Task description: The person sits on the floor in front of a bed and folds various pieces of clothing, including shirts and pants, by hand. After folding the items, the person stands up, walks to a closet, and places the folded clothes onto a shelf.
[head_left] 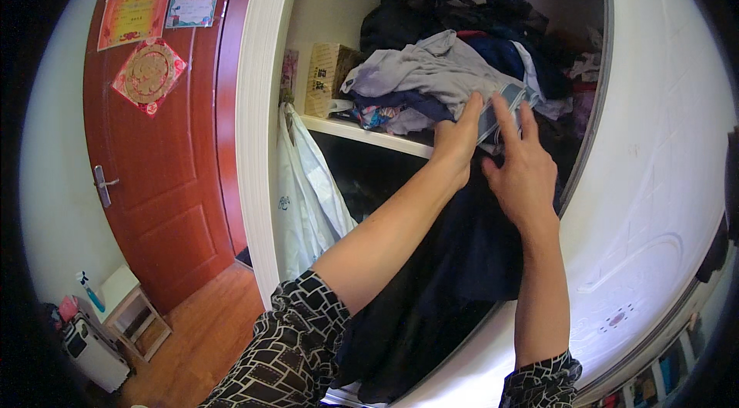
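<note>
On the wardrobe shelf [369, 135] lies a heap of clothes, with a light grey garment [431, 61] on top at the front. A blue-grey striped cloth [488, 125] shows at the heap's front right, between my hands. My left hand [460, 148] is open at the cloth's left side, its fingers stretched toward the heap and its thumb apart. To its right my right hand [523, 173] is open too, fingers spread, with their tips against the cloth. Beneath the grey garment is a dark purple cloth [423, 104]. Dark clothes [454, 11] are piled behind.
A yellowish box [326, 78] stands at the shelf's left. Below hang a white bag [304, 185] and dark garments [446, 285]. A white sliding door [654, 138] bounds the opening on the right. Far left are a red-brown door [169, 177], a small stool [123, 292] and a suitcase [92, 350].
</note>
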`<action>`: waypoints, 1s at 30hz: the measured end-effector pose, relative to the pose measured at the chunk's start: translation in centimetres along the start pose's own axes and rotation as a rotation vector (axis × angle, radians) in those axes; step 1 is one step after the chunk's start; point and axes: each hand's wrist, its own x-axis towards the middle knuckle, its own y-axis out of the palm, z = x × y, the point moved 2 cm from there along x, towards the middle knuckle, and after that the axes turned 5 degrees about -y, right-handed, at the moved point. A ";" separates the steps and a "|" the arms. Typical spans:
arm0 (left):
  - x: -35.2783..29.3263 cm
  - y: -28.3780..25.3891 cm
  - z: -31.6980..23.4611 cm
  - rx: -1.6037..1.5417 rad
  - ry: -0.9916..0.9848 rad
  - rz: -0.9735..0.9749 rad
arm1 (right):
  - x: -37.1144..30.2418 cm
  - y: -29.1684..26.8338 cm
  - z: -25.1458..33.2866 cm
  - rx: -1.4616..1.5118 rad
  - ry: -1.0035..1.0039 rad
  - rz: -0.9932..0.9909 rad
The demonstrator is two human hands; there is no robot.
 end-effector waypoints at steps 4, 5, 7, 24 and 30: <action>-7.1 -2.0 -2.7 0.015 -0.065 0.282 | 0.5 2.0 -2.9 -0.002 0.001 -0.064; -8.7 -3.6 -3.2 0.101 -0.069 0.333 | 0.3 2.5 -3.0 0.019 -0.002 -0.088; -13.2 -3.6 -6.5 0.294 0.047 0.328 | 0.0 3.0 -2.8 0.016 0.009 -0.058; 16.8 -2.8 -6.5 2.047 0.007 0.930 | 3.9 4.9 -3.8 0.266 0.197 0.106; 13.1 -2.0 -4.6 1.959 0.039 0.855 | 2.0 3.8 -4.0 0.278 0.231 0.164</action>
